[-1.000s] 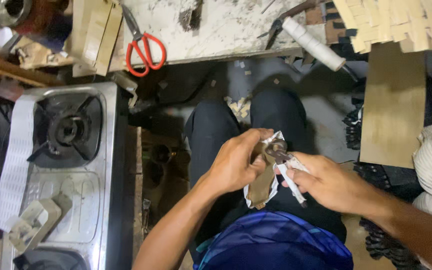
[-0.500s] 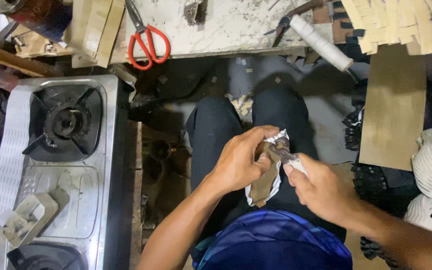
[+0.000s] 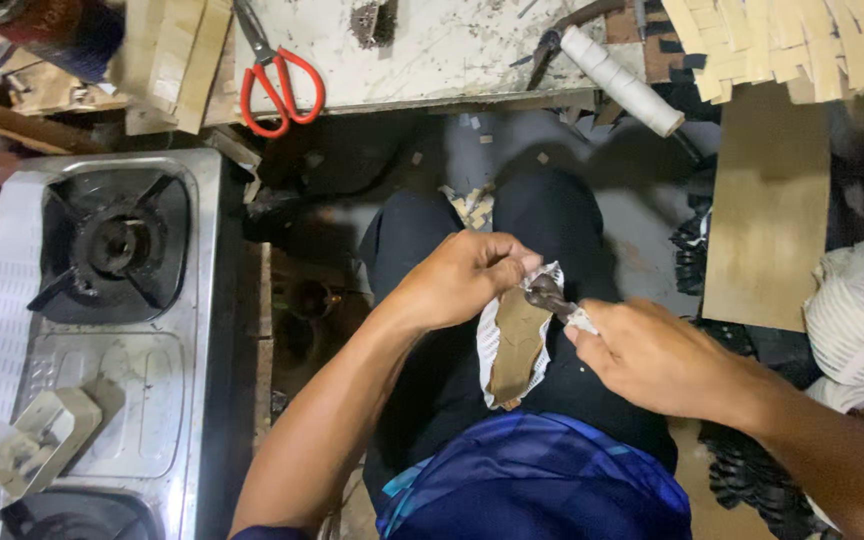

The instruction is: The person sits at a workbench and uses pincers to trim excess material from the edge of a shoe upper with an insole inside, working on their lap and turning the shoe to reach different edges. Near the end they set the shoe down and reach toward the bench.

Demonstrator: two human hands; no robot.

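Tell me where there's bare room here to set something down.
The white worktop is bare between the red scissors and the white roll. The flat brown board on the right is bare too. Worktop corners are crowded with wood strips.

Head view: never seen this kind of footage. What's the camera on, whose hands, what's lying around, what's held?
There is one picture, from a camera worn on a person's head, looking down at their lap; no machine is involved. The person sits in dark trousers and a blue shirt. Their left hand pinches the top of a flat brown sole-shaped piece with a white woven edge. Their right hand grips a small dark tool whose tip touches that piece. Ahead lies a white scuffed worktop with red-handled scissors and a white roll. On the left is a steel gas stove; on the right a tan board.
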